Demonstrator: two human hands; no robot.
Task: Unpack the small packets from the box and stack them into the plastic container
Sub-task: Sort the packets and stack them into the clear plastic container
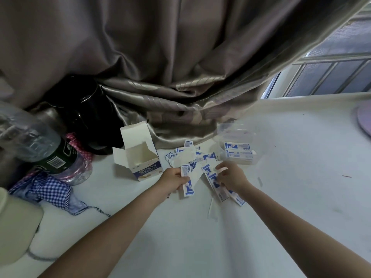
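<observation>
A small white and blue cardboard box (140, 161) stands open and looks empty on the white table. Several white and blue packets (190, 157) lie scattered to its right. A clear plastic container (236, 137) sits further right with a few packets (237, 146) stacked inside. My left hand (173, 179) grips a small stack of packets (187, 183) held upright. My right hand (230, 176) rests on the loose pile, its fingers pinching packets (215, 182) there.
A brown curtain (170, 77) hangs at the back onto the table. A black kettle (86, 113), a clear plastic bottle (40, 145) and checked cloth (48, 189) crowd the left. A window (331, 73) is at right. A paper scrap (212, 209) lies near.
</observation>
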